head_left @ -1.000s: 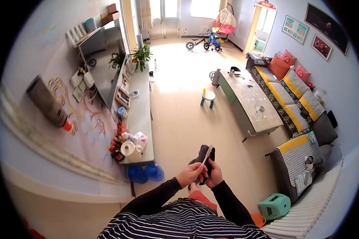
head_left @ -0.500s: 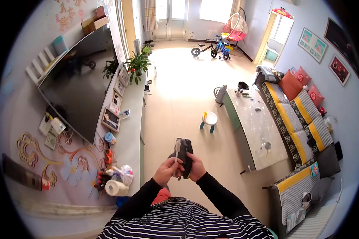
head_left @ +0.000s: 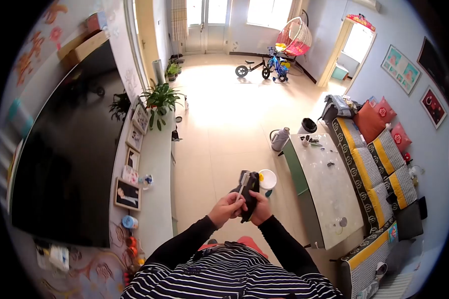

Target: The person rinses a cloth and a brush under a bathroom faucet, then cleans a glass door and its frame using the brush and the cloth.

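Note:
Near the middle of the head view, my left hand is closed on a thin pale stick-like brush, its head lying against a dark item that looks like a shoe. My right hand grips the dark item from the right side, its thumb on top. Both hands are close together in front of my striped top. The lower part of the dark item is partly hidden by my fingers.
A small white stool stands just beyond my hands. To the right are a long table and a sofa; to the left, a cabinet with photo frames and a plant. Bikes stand farther off.
The view has moved forward through the room, so the stool and table appear nearer. The brush and dark item remain in my hands, shifting slightly in position and tilt.

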`<action>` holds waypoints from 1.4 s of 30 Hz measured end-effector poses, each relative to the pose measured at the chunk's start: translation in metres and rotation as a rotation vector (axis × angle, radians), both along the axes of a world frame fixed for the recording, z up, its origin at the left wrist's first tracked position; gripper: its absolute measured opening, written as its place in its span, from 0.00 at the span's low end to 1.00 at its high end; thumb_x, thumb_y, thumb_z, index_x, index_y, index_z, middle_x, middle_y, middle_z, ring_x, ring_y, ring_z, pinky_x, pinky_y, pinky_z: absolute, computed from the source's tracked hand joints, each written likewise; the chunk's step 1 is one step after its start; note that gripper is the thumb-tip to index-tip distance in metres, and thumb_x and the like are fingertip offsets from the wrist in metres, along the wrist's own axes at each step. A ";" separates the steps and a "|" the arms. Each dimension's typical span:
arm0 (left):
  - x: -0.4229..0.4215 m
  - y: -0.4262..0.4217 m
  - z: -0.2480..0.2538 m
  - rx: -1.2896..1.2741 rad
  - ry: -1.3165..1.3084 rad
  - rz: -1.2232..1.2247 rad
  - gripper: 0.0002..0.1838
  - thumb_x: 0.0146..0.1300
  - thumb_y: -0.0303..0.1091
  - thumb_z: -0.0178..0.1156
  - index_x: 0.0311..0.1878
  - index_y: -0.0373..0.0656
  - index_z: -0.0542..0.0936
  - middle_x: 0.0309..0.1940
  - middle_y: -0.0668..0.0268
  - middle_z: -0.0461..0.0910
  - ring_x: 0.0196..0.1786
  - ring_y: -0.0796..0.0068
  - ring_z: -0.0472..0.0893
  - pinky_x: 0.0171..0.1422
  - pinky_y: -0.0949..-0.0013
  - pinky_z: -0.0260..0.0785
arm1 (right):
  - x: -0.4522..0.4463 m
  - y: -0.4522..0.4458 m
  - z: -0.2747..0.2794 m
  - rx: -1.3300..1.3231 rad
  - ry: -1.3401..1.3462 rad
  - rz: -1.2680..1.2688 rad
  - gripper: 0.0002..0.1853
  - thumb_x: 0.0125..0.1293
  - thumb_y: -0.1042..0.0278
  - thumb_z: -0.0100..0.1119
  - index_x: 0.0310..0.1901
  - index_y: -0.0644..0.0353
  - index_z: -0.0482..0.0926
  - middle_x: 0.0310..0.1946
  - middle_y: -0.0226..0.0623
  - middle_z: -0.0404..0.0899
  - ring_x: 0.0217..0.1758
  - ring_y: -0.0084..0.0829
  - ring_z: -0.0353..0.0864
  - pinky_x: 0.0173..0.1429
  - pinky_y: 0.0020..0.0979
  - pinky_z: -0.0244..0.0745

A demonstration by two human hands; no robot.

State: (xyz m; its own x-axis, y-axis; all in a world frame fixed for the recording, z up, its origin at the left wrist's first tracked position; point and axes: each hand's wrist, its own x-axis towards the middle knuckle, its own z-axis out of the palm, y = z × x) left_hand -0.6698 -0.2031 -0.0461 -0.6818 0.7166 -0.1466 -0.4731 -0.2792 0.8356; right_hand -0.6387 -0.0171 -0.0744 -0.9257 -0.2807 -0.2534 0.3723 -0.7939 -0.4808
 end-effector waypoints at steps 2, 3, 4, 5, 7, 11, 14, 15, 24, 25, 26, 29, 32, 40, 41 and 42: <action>-0.048 0.020 0.002 -0.025 0.009 0.007 0.08 0.78 0.40 0.57 0.48 0.46 0.77 0.36 0.69 0.81 0.29 0.85 0.70 0.32 0.79 0.60 | -0.037 0.004 0.026 0.163 -0.113 -0.171 0.19 0.76 0.55 0.47 0.45 0.65 0.79 0.29 0.38 0.81 0.32 0.36 0.83 0.47 0.37 0.83; -0.073 0.028 0.001 -0.053 0.045 0.000 0.08 0.77 0.40 0.59 0.47 0.46 0.77 0.35 0.72 0.81 0.29 0.88 0.70 0.32 0.81 0.61 | -0.057 0.013 0.022 0.148 -0.087 -0.181 0.17 0.76 0.57 0.49 0.46 0.64 0.79 0.30 0.37 0.82 0.34 0.35 0.84 0.49 0.35 0.83; -0.101 0.036 -0.001 -0.086 0.075 -0.008 0.08 0.77 0.40 0.59 0.47 0.46 0.77 0.35 0.72 0.81 0.29 0.88 0.70 0.32 0.81 0.61 | -0.081 0.022 0.017 0.165 -0.078 -0.200 0.16 0.75 0.58 0.50 0.46 0.64 0.80 0.30 0.37 0.82 0.34 0.34 0.84 0.49 0.35 0.83; -0.129 0.045 -0.005 -0.118 0.104 -0.014 0.09 0.76 0.40 0.60 0.47 0.46 0.77 0.35 0.73 0.81 0.29 0.88 0.70 0.32 0.81 0.61 | -0.105 0.032 0.014 0.182 -0.070 -0.215 0.15 0.75 0.59 0.51 0.46 0.63 0.80 0.31 0.36 0.82 0.34 0.33 0.84 0.49 0.34 0.83; -0.176 0.063 -0.007 -0.128 0.084 0.004 0.08 0.76 0.38 0.60 0.44 0.45 0.79 0.32 0.75 0.81 0.26 0.89 0.69 0.29 0.81 0.60 | -0.148 0.044 0.022 0.238 -0.071 -0.235 0.13 0.75 0.61 0.55 0.46 0.63 0.80 0.32 0.34 0.83 0.32 0.29 0.83 0.46 0.30 0.81; -0.277 0.098 -0.009 -0.198 0.110 0.024 0.11 0.75 0.40 0.61 0.39 0.44 0.80 0.30 0.74 0.81 0.25 0.88 0.69 0.29 0.79 0.62 | -0.265 0.077 -0.008 0.259 -0.035 -0.177 0.12 0.75 0.60 0.58 0.42 0.62 0.82 0.29 0.31 0.82 0.29 0.24 0.80 0.36 0.27 0.75; -0.354 0.108 -0.001 -0.222 0.055 0.082 0.10 0.76 0.40 0.60 0.42 0.44 0.81 0.32 0.71 0.82 0.26 0.86 0.73 0.28 0.79 0.62 | -0.354 0.097 -0.007 0.319 0.069 -0.034 0.12 0.70 0.61 0.67 0.47 0.60 0.81 0.33 0.32 0.83 0.30 0.25 0.83 0.37 0.30 0.80; -0.382 0.110 0.000 -0.249 0.091 0.120 0.10 0.75 0.40 0.61 0.40 0.45 0.80 0.30 0.70 0.82 0.24 0.85 0.72 0.26 0.79 0.61 | -0.385 0.097 0.002 0.369 0.034 -0.046 0.14 0.69 0.60 0.68 0.47 0.61 0.81 0.34 0.32 0.84 0.30 0.25 0.83 0.37 0.30 0.81; -0.588 0.088 0.000 -0.127 -0.013 0.483 0.17 0.74 0.40 0.61 0.28 0.43 0.79 0.20 0.69 0.77 0.16 0.86 0.63 0.20 0.78 0.51 | -0.649 0.083 0.017 0.352 0.072 0.215 0.14 0.73 0.62 0.64 0.51 0.63 0.78 0.39 0.39 0.85 0.36 0.32 0.87 0.41 0.33 0.84; -0.613 0.083 -0.003 -0.138 -0.002 0.493 0.19 0.74 0.41 0.61 0.26 0.43 0.79 0.19 0.70 0.76 0.15 0.86 0.62 0.20 0.78 0.50 | -0.676 0.079 0.013 0.357 0.076 0.227 0.14 0.73 0.62 0.63 0.51 0.64 0.78 0.40 0.40 0.85 0.38 0.33 0.87 0.42 0.34 0.84; -0.643 0.081 -0.007 -0.158 0.005 0.497 0.20 0.74 0.41 0.61 0.25 0.43 0.79 0.18 0.72 0.75 0.15 0.87 0.62 0.20 0.78 0.50 | -0.705 0.078 0.011 0.362 0.061 0.219 0.14 0.74 0.62 0.62 0.52 0.64 0.78 0.41 0.40 0.85 0.38 0.33 0.88 0.44 0.34 0.85; -0.737 0.070 -0.022 -0.275 -0.006 0.462 0.21 0.75 0.41 0.60 0.23 0.42 0.81 0.16 0.77 0.70 0.15 0.87 0.61 0.21 0.78 0.48 | -0.788 0.075 0.006 0.360 0.021 0.139 0.16 0.77 0.60 0.57 0.55 0.66 0.77 0.45 0.42 0.85 0.44 0.35 0.88 0.52 0.37 0.86; -0.830 0.076 -0.012 -0.245 0.035 0.383 0.21 0.74 0.42 0.62 0.24 0.41 0.82 0.15 0.77 0.70 0.16 0.87 0.62 0.22 0.78 0.49 | -0.858 0.088 0.022 0.275 0.016 0.124 0.17 0.78 0.61 0.56 0.57 0.66 0.75 0.47 0.43 0.85 0.47 0.35 0.87 0.54 0.38 0.85; -1.053 0.145 -0.028 -0.288 0.237 0.316 0.21 0.70 0.40 0.69 0.21 0.40 0.79 0.22 0.70 0.81 0.26 0.84 0.73 0.30 0.74 0.65 | -1.029 0.154 0.011 0.274 -0.034 -0.104 0.20 0.78 0.60 0.57 0.61 0.67 0.76 0.52 0.44 0.84 0.53 0.37 0.87 0.60 0.40 0.84; -1.076 0.156 -0.035 -0.312 0.314 0.378 0.19 0.68 0.40 0.71 0.25 0.40 0.78 0.21 0.72 0.78 0.25 0.85 0.72 0.29 0.75 0.64 | -1.053 0.163 0.009 0.280 -0.030 -0.105 0.20 0.77 0.60 0.57 0.61 0.67 0.76 0.52 0.43 0.84 0.53 0.37 0.87 0.59 0.39 0.84; -1.100 0.162 -0.034 -0.339 0.317 0.369 0.19 0.67 0.41 0.72 0.26 0.40 0.78 0.21 0.73 0.77 0.25 0.85 0.72 0.29 0.75 0.63 | -1.077 0.172 0.007 0.283 -0.030 -0.103 0.20 0.77 0.61 0.58 0.61 0.67 0.76 0.52 0.43 0.84 0.53 0.36 0.87 0.59 0.39 0.84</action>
